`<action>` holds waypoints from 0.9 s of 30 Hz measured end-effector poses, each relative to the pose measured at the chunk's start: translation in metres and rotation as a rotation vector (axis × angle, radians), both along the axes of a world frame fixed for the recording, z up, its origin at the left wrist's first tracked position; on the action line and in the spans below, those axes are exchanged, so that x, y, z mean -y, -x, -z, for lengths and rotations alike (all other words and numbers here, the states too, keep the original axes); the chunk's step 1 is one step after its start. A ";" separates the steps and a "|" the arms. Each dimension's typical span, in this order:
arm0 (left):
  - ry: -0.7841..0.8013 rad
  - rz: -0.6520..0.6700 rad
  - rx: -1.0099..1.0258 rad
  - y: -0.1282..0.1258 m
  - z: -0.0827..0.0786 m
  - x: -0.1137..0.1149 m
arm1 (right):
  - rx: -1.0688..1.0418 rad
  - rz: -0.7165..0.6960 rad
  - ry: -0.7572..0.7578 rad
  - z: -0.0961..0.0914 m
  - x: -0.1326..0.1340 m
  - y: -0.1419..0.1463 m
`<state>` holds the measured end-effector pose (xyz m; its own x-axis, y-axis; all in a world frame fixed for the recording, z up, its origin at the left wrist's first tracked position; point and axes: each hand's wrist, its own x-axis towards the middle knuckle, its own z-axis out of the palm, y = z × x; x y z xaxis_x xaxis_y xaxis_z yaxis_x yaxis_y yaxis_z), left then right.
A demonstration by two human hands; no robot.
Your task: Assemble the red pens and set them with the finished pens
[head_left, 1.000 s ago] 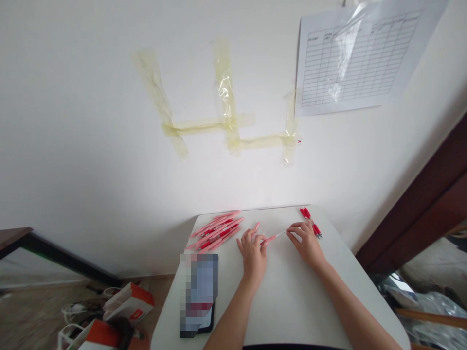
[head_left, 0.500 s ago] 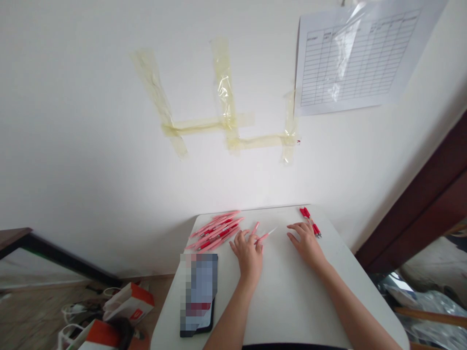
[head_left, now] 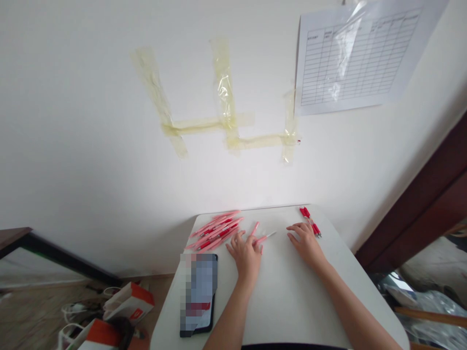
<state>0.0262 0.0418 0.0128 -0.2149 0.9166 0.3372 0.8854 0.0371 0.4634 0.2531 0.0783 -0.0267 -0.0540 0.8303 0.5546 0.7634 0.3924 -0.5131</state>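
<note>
On the white table my left hand pinches the end of a thin pink pen refill, whose pale tip points right toward my other hand. A loose pink pen part lies just beyond its fingers. To the left is a pile of several pink and red pens. My right hand rests flat on the table with its fingers spread and holds nothing. Two red pen pieces lie by its fingertips near the far right edge.
A blurred-out tablet in a black case lies at the table's left edge. Behind the table are a white wall with yellowed tape strips and a printed chart. Orange-and-white boxes sit on the floor at left; a dark door frame stands at right.
My right hand let go of the refill's tip. My left hand drew the refill leftward, toward the pen pile. The right hand stayed where it was.
</note>
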 end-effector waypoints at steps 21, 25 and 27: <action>-0.025 0.022 0.011 0.000 -0.002 0.001 | -0.032 -0.029 0.025 -0.004 0.002 0.003; -0.016 0.027 0.038 0.000 -0.001 0.000 | -0.029 -0.042 0.026 -0.006 0.004 0.005; -0.017 0.030 0.048 0.000 -0.001 0.000 | -0.032 -0.047 0.027 -0.006 0.004 0.005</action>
